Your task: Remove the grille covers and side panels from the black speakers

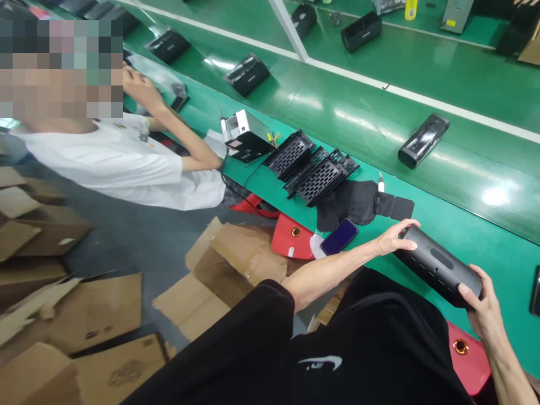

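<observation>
Your right hand (483,301) is part-closed around the near end of a black oblong speaker casing (439,261), thumb on one side and fingers on the other; your left hand (399,239) is part-closed on its opposite end in the same manner. The casing is held tilted, oval panel up, above the near edge of the green counter (502,256). Left of it on the counter lie a dark-screened smartphone (340,237), overlapping black sheets (350,205), perforated black panels (291,154) and a metal-topped box (248,132). Further left, you have a co-worker in a white T-shirt (126,169), forearms raised. Beyond the counter, a glossy green strip (371,135) carries separate black speaker units (424,140).
</observation>
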The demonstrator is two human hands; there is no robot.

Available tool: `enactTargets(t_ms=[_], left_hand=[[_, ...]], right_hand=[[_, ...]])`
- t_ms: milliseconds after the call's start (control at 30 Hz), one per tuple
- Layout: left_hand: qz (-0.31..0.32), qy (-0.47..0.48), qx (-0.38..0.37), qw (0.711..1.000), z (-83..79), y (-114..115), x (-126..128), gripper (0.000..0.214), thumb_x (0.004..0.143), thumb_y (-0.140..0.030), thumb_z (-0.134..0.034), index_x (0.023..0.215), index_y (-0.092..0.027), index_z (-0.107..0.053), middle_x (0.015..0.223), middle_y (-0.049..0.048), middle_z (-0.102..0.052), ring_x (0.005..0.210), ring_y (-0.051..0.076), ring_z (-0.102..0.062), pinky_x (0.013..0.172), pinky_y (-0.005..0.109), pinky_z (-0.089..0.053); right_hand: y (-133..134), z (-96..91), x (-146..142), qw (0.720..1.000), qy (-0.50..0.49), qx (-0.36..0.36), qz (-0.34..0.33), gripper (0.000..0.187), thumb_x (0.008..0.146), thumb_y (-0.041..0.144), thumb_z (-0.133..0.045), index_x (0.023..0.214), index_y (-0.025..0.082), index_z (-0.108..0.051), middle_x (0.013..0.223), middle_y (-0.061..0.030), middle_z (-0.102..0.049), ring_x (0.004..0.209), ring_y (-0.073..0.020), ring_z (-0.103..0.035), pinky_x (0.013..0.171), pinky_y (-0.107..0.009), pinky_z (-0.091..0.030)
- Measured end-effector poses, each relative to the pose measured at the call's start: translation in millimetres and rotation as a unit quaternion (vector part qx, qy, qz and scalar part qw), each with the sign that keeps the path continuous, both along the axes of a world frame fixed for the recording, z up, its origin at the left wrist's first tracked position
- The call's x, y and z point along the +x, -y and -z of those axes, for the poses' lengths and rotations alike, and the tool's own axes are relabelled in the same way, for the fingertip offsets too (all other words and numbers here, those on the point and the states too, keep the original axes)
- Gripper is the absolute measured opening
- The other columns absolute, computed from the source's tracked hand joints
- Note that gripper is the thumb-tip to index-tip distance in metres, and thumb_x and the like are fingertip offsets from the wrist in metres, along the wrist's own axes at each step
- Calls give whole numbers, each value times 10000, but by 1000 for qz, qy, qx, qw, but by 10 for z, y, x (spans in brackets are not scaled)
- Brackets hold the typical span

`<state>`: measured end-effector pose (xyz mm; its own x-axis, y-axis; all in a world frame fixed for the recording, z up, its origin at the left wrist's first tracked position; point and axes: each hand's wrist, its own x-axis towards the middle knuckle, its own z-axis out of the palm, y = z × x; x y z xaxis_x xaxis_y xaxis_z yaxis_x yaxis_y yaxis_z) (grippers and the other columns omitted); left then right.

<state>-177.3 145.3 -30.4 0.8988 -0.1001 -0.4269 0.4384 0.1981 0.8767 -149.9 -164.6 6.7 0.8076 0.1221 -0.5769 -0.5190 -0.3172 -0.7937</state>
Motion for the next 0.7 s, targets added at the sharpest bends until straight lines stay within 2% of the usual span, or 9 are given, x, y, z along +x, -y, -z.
enactTargets(t_ms=[100, 167, 300, 367, 433, 533, 600, 700], left_hand=[[39, -124, -11, 991, 205, 78, -4, 733, 723, -617, -765, 1345, -276, -582, 1330, 58, -589, 1296, 306, -502, 1118, 430, -375], [58, -182, -38, 981, 300, 131, -40, 776, 738, -631, -761, 1400, -290, -541, 1359, 65, -598, 1280, 306, -535, 1109, 442, -388], [15, -193, -16, 981, 412, 247, -101, 791, 697, -564, -808, 1396, -293, -555, 1406, 71, -596, 1318, 317, -529, 1130, 436, -378], [-1, -196, 4, 981, 434, 287, -99, 770, 691, -576, -805, 1371, -296, -575, 1441, 64, -580, 1364, 330, -499, 1153, 443, -363], [-2, -206, 17, 978, 430, 297, -84, 758, 682, -614, -803, 1338, -294, -595, 1455, 59, -575, 1392, 342, -479, 1164, 451, -363], [33, -238, -20, 971, 385, 269, -77, 821, 698, -717, -771, 1372, -294, -568, 1434, 74, -598, 1369, 343, -514, 1143, 455, -400], [43, -238, -48, 969, 348, 242, -95, 913, 691, -732, -782, 1445, -295, -512, 1483, 88, -565, 1380, 330, -512, 1148, 440, -399], [10, -210, -30, 977, 311, 218, -134, 925, 663, -683, -821, 1442, -281, -525, 1542, 83, -514, 1427, 322, -467, 1190, 425, -346]], right_hand=[[26, 134, 21, 985, -170, 10, 25, 910, 645, 677, -878, 1391, 270, -553, 1110, -65, -652, 784, -228, -602, 675, -370, -529], [57, 198, -1, 977, -211, -2, 34, 919, 665, 715, -855, 1413, 279, -549, 1111, -69, -663, 784, -234, -612, 666, -385, -540], [89, 264, -116, 988, -146, 21, 39, 954, 660, 656, -895, 1458, 290, -522, 1275, -93, -652, 1039, -293, -659, 859, -424, -556], [86, 288, -160, 992, -119, 24, 41, 891, 675, 627, -899, 1414, 270, -553, 1277, -90, -656, 1099, -295, -654, 926, -417, -538], [82, 313, -167, 992, -117, 16, 49, 800, 703, 629, -881, 1348, 254, -593, 1264, -84, -664, 1112, -292, -654, 935, -406, -535], [108, 353, -119, 987, -149, 1, 54, 769, 698, 672, -861, 1286, 237, -623, 1237, -90, -678, 1100, -308, -659, 897, -408, -552], [153, 383, -90, 987, -158, -1, 42, 818, 688, 701, -850, 1321, 244, -607, 1237, -93, -677, 1103, -322, -661, 893, -428, -559], [235, 458, -114, 992, -127, -11, 3, 953, 619, 709, -875, 1407, 282, -553, 1255, -88, -665, 1132, -358, -657, 931, -497, -555]])
